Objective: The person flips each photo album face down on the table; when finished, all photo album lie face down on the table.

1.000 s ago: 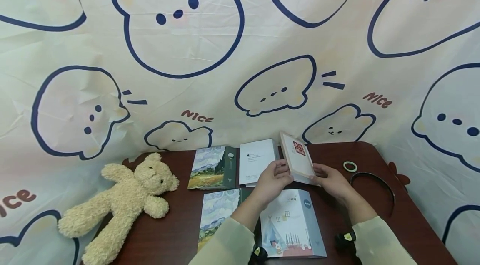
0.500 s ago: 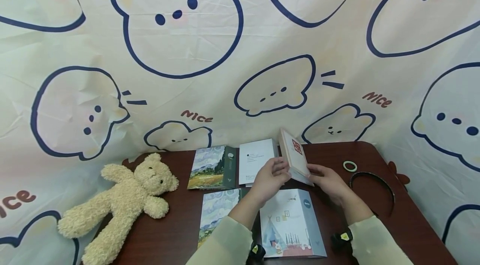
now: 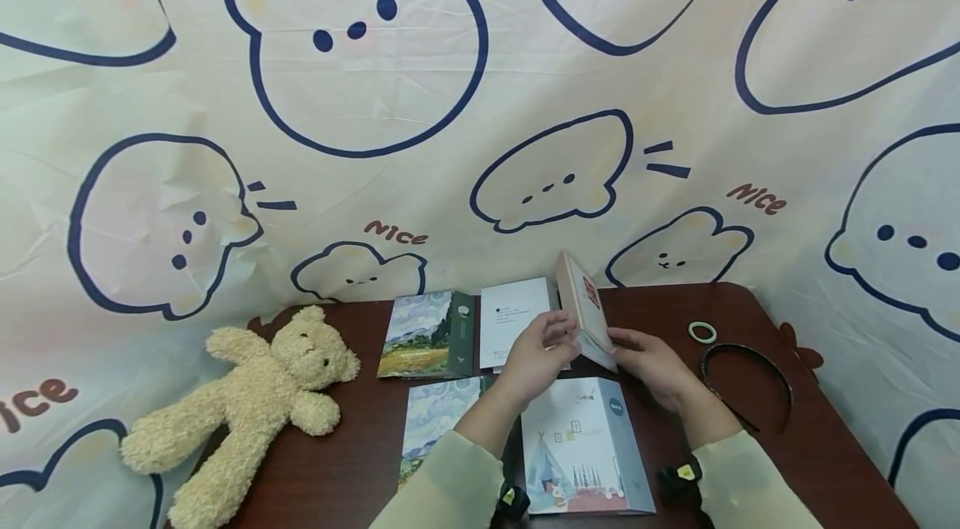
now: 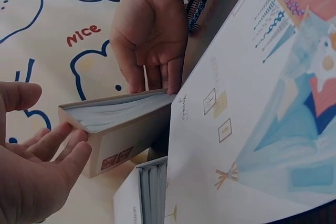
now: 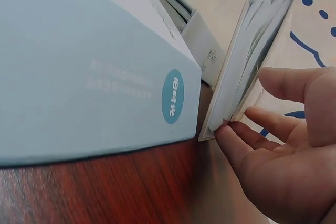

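Observation:
A thick cream photo album with a red square on its cover stands steeply tilted between both hands at the back of the table. My left hand touches its near left corner with the fingertips; in the left wrist view the thumb stays apart from it. On the other side, my right hand holds the near lower corner, the thumb by one cover and the fingers at the bottom edge. Wavy pale pages show between the covers. Close to the left hand lies a white album.
A pale-blue album with a tent drawing lies in front, under the forearms. Two landscape-painting albums, one behind and one nearer, lie to the left. A teddy bear sprawls at far left; a green ring and black headband lie right.
The cream album has tilted more upright and turned, so its cover shows more edge-on. The right hand has moved a little left with it; the left hand has barely moved.

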{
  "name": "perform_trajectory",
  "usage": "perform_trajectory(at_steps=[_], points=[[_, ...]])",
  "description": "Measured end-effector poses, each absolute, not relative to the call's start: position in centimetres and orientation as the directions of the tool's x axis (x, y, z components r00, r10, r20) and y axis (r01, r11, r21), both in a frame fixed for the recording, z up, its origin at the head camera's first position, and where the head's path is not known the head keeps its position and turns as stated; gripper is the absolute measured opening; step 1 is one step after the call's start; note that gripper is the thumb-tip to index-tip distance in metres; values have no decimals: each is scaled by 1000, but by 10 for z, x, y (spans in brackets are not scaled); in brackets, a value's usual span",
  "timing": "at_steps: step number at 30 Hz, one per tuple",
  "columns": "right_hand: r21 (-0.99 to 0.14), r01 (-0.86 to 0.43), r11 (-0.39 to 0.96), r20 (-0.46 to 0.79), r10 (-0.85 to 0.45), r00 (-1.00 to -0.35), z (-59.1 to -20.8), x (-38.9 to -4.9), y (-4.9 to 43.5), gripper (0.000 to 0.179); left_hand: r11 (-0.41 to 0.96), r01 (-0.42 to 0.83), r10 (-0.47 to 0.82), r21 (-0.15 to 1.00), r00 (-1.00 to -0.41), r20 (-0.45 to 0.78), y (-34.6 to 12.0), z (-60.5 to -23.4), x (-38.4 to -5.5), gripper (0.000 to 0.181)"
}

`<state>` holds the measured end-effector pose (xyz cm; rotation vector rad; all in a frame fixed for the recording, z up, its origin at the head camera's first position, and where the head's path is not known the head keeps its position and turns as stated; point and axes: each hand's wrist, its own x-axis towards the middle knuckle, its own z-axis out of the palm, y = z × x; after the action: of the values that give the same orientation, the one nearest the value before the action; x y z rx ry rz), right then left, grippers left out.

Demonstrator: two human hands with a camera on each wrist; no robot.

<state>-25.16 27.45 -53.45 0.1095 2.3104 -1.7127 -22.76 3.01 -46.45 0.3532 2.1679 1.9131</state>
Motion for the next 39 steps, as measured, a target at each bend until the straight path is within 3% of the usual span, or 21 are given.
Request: perform_trajectory(at_steps=[20,39], points=[[-967,213,140,-236,-173,-956,-535,-253,263,54,151,49,326,987,-945,-3,29,-455,-227,52],[-967,220,128,-241,-183,-953,-533,-253,248,54,177,63,311,982,-950,5,26,-449,-226,52]])
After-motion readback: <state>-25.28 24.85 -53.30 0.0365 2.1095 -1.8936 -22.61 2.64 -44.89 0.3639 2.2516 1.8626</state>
